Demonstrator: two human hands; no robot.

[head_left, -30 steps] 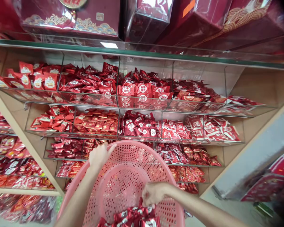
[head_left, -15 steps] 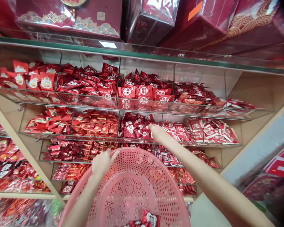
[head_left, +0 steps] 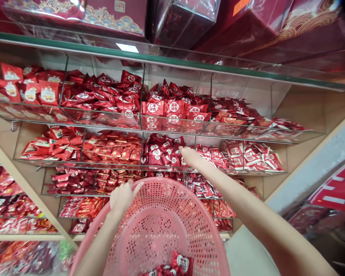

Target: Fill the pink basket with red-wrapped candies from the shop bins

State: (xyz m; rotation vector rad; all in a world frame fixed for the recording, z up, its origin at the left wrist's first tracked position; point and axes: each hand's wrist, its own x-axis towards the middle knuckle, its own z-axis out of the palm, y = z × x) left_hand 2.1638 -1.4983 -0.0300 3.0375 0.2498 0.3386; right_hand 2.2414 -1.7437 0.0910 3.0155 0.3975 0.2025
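The pink basket is large, round and of plastic, with many small holes in its wall. It is at six o'clock of the view, with its open side up toward the person. Inside it, between five and six o'clock, lie a few shiny red packets with white print.

Behind the basket stands a wide display rack, which has wooden sides and clear dividers. Its rows carry many red packets. Dark red gift boxes stand at twelve o'clock, above a green-edged glass shelf. A red and white banner is between three and four o'clock, and filled plastic bags are at eight o'clock.

The left hand is closed on the basket's rim, near eleven o'clock of the basket, with the thumb along it. The right hand is at one o'clock from the basket, with bent fingers at the dark red wrapped sweets; I cannot tell whether it grasps one.
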